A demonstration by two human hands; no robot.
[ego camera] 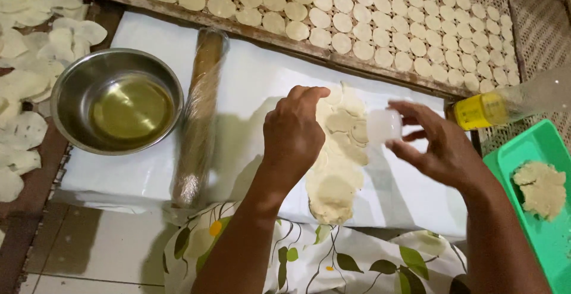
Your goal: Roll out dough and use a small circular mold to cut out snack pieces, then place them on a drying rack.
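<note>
Left hand (pixel 292 132) pressed fingers-together on the rolled dough sheet (pixel 336 169); right hand (pixel 437 145) clamped a small clear cutter cup (pixel 383 126) just right of it.

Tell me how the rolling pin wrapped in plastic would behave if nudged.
The rolling pin is a cylinder lying flat on the white sheet, so it would likely roll sideways. Its plastic wrap looks glossy, perhaps slippery to grip. It looks stiff, not floppy.

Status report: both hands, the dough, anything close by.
Left hand on rolled dough sheet, fingers curled at its top. Right hand holds small clear round cutter. Wrapped rolling pin, oil bowl off to the left.
</note>
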